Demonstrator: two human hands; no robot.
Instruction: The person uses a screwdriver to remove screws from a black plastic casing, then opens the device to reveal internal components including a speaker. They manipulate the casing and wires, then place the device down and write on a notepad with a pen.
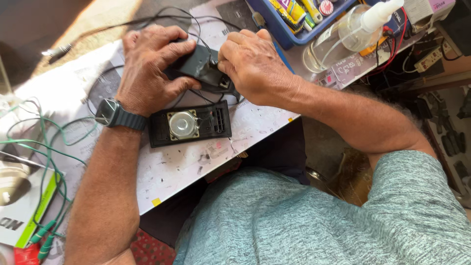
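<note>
Holding black casing (198, 64): left hand (147, 68), right hand (250, 64); blue tray (287, 32) holds tubes (294, 10).

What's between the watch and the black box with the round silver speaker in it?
Nothing: in the head view, the dark watch on the left wrist sits right beside the open speaker box, with only a thin strip of paper-covered table between them.

Bare paper-covered bench (181, 169) lies open below the speaker panel (190, 124), while green wires (46, 147) crowd the left, thin black leads (162, 12) loop past the black housing (198, 66), and a clear spray bottle (343, 37) and blue tray (284, 27) block the far right.
</note>
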